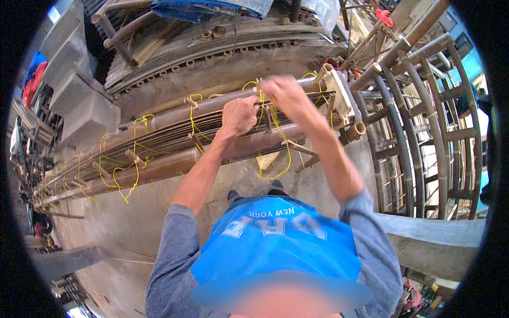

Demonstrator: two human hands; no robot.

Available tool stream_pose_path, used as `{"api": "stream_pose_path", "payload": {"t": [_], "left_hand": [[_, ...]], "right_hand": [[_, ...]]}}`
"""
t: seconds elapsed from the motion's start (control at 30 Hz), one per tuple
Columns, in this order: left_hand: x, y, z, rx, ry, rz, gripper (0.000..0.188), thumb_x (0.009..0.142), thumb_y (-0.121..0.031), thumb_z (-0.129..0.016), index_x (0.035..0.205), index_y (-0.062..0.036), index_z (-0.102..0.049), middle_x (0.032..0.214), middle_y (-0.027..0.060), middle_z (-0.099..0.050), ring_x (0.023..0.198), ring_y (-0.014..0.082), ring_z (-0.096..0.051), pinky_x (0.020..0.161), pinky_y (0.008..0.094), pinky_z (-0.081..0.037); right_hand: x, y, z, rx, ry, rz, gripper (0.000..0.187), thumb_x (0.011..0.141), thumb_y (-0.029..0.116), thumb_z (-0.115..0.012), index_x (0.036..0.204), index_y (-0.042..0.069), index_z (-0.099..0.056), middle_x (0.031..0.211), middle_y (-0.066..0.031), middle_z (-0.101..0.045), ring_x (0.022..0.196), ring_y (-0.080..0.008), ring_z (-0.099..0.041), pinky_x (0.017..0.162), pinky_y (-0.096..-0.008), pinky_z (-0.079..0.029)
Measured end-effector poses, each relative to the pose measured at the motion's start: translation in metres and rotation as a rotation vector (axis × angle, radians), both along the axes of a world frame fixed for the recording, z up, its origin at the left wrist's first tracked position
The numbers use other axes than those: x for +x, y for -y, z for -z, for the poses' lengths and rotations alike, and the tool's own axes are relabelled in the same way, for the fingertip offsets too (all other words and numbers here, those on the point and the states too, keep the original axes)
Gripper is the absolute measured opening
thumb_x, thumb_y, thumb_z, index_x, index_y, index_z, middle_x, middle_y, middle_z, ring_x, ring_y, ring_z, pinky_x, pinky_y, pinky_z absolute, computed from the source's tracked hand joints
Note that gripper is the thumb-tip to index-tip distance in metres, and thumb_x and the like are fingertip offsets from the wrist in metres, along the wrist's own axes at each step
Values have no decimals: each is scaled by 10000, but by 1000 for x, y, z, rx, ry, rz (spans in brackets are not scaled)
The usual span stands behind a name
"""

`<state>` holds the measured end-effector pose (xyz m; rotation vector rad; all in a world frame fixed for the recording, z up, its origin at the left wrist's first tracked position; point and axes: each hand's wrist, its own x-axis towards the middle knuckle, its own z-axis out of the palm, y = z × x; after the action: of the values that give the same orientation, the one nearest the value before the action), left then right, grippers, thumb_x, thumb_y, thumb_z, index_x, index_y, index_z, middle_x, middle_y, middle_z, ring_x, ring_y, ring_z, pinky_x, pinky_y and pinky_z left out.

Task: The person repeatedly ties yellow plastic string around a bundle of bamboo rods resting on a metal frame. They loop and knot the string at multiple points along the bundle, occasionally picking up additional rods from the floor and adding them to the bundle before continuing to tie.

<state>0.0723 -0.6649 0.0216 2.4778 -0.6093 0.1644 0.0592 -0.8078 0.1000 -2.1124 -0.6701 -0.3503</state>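
Observation:
Both hands are over a long frame of two bamboo poles, a far pole (172,112) and a thicker near pole (175,160). Thin dark strips (175,126) run lengthwise between them. My left hand (241,115) is closed in a fist above the strips; what it grips is hidden by its fingers. Beside it, toward the frame's right end, my right hand (282,91) is smeared by motion, so its fingers do not show clearly. Yellow string (289,158) loops below the hands, round the near pole. A short wooden peg (268,121) stands beneath the right hand.
More yellow string loops (137,151) and pegs (135,157) line the frame leftward. A pale end board (340,98) caps its right end. Bamboo ladder-like racks (416,124) stand at right. Concrete blocks (93,108) sit at far left; a ringed rod (209,57) lies beyond.

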Motion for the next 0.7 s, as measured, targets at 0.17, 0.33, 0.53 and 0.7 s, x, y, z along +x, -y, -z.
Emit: {"api": "stream_pose_path", "payload": {"t": [0.17, 0.33, 0.53, 0.7], "left_hand": [[10, 10, 18, 63, -45, -196, 316, 810, -334, -482, 717, -51, -588, 656, 191, -563, 654, 366, -551, 580, 456, -403], [-5, 18, 9, -19, 94, -328, 341, 798, -306, -486, 642, -15, -575, 630, 194, -555, 618, 363, -544, 571, 435, -405], [34, 10, -16, -492, -196, -146, 314, 802, -277, -466, 634, -48, -601, 637, 135, -592, 556, 295, -548, 533, 388, -410], [125, 17, -21, 417, 206, 258, 296, 800, -303, -489, 670, -89, -647, 612, 87, -598, 578, 210, -575, 542, 348, -438]], "right_hand": [[119, -17, 12, -666, -512, -270, 412, 864, 331, -435, 600, 20, -492, 543, -19, -455, 490, -129, -425, 475, -289, -347], [91, -11, 12, 709, -856, -476, 273, 842, 291, -493, 698, 60, -519, 630, -7, -506, 520, -119, -448, 529, -257, -376], [-59, -4, 42, -226, -178, -504, 169, 755, 186, -537, 811, 26, -534, 731, -177, -566, 671, -355, -543, 580, -410, -435], [-60, 22, 75, -323, -154, -562, 50, 717, 83, -575, 758, 60, -559, 711, -58, -564, 689, -217, -542, 641, -353, -419]]}}
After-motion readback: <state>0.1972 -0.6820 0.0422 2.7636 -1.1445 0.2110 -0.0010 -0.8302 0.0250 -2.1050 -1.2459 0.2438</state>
